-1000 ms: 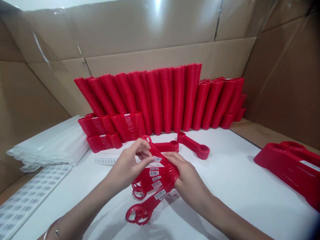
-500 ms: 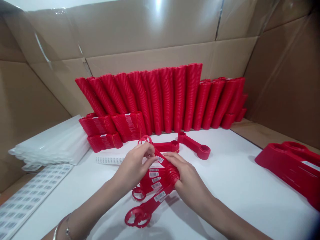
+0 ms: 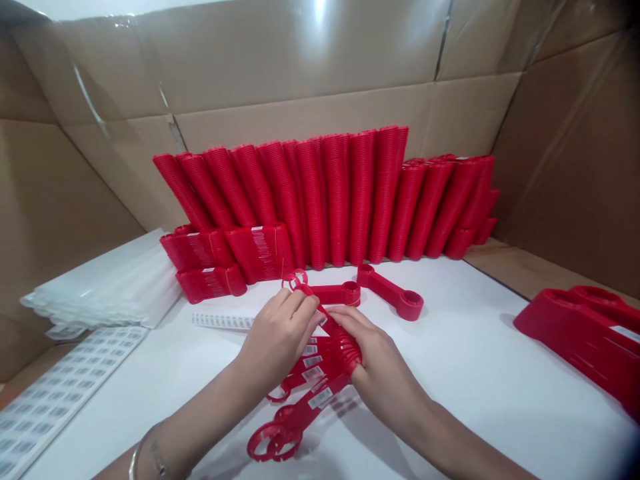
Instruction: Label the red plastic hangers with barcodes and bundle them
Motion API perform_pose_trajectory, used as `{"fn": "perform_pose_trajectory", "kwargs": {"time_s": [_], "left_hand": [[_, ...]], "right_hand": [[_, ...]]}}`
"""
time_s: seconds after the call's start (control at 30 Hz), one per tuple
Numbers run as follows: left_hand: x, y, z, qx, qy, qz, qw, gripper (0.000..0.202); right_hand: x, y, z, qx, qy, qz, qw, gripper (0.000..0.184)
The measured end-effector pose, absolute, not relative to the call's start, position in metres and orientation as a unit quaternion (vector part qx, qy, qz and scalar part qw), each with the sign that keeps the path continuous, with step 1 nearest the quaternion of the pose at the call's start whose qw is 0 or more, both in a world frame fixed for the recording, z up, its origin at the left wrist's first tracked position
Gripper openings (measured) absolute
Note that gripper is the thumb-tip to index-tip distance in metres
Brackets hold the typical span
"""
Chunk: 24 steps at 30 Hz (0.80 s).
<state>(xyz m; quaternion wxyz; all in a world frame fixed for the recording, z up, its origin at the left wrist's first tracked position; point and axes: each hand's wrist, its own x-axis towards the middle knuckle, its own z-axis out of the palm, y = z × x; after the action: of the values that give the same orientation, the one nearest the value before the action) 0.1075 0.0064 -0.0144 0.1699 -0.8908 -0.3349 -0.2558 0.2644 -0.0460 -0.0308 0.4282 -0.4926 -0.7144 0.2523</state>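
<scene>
My right hand (image 3: 377, 350) is closed around one end of a fanned bunch of red plastic ring-ended pieces (image 3: 295, 415). Several of them show white barcode stickers (image 3: 313, 373), and their free ends spread to the left and toward me. On the topmost piece (image 3: 329, 324), which points away from me, my left hand (image 3: 285, 327) has its fingers curled and its thumb pressed down. That hand covers most of this piece's middle, so its sticker is hidden. A sheet strip of barcode labels (image 3: 220, 321) lies just left of my left hand.
Tall red stacks (image 3: 335, 200) line the cardboard wall (image 3: 300, 67). Shorter banded bundles (image 3: 260, 253) stand at left. Two small red stacks (image 3: 393, 293) lie beyond my hands, and a larger red stack (image 3: 575, 340) is at right. Clear plastic bags (image 3: 110, 280) and a label sheet (image 3: 65, 393) lie left.
My left hand has shifted slightly right and its fingers have closed down over the top piece, covering the sticker that showed before. My right hand keeps its hold.
</scene>
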Motion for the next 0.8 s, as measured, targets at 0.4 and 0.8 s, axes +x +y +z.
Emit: {"fn": "perform_pose_trajectory", "kwargs": {"time_s": [0.4, 0.8], "left_hand": [[0.089, 0.027, -0.006, -0.841, -0.419, -0.303, 0.161, 0.019], [0.044, 0.033, 0.018, -0.876, -0.477, -0.071, 0.002, 0.019]], "right_hand": [[0.266, -0.044, -0.028, -0.477, -0.696, 0.285, 0.454, 0.056], [0.268, -0.042, -0.029, -0.489, -0.701, 0.265, 0.448, 0.058]]}}
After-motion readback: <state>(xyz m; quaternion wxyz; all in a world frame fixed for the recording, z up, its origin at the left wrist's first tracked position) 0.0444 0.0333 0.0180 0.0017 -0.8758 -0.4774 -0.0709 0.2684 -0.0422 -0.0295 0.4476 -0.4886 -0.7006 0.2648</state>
